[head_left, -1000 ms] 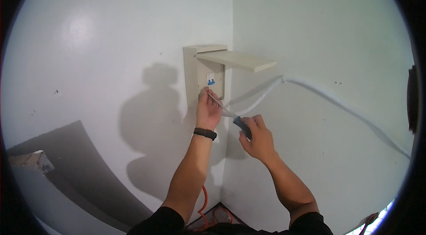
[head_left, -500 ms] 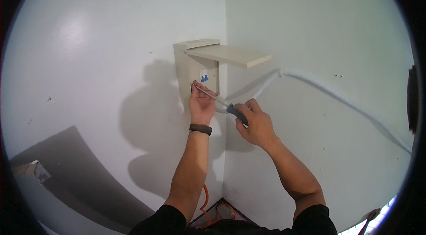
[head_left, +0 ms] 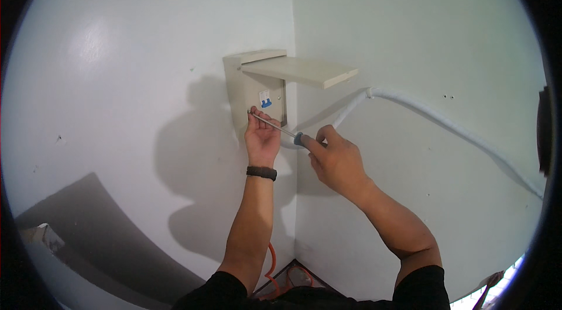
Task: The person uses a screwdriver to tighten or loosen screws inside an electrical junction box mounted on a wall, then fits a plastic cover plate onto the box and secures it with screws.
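A beige electrical box (head_left: 235, 90) is fixed to the left wall by the corner. Its lid (head_left: 304, 70) sticks out toward me, and a circuit breaker with blue levers (head_left: 266, 102) shows in the panel. My right hand (head_left: 339, 161) is closed round the dark handle of a screwdriver (head_left: 275, 127). The long shaft slants up left to the box's lower left edge. There my left hand (head_left: 263, 140), palm toward me, has its fingertips pressed together at the tip; what they pinch is too small to make out.
A white wrapped cable (head_left: 445, 121) runs along the right wall from behind my right hand. Orange hose or cord (head_left: 271, 263) lies low in the corner. A ledge with a broken end (head_left: 50, 238) juts in at lower left.
My right hand has shifted its grip forward and turned over the screwdriver handle, hiding more of it. The left hand stays at the screwdriver tip. The whole view has shifted slightly.
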`<state>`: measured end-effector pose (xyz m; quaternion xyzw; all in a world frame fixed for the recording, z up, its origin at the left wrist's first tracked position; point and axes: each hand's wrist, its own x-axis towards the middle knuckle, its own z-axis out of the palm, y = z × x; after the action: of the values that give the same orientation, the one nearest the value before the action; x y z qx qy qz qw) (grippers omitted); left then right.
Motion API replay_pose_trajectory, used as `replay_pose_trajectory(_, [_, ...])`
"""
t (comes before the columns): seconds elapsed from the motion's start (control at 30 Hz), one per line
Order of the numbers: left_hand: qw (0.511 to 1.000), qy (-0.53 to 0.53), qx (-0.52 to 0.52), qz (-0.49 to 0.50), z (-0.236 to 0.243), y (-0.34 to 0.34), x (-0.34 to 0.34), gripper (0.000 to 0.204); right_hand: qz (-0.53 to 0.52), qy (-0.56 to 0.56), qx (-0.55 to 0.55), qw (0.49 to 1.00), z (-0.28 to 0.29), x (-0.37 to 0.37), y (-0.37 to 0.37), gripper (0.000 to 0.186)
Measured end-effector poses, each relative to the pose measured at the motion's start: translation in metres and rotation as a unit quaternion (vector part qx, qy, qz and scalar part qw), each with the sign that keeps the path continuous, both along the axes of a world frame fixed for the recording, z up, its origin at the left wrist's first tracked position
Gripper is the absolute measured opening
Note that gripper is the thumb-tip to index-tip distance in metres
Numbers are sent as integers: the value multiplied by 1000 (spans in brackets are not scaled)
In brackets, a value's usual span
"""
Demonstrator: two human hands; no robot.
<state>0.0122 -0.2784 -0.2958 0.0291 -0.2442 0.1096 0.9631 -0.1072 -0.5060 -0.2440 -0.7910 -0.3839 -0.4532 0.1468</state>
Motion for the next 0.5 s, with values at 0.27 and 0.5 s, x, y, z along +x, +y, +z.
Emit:
replay_pose_trajectory(0.27, [997,35,58,23,2,-10,-21,25,-11,-126,-65,990,14,-7,2,28])
replay_pose_trajectory(0.5, [981,27,186,48,1,-19,-44,24,16,105,-1,994,29,-14,3,27])
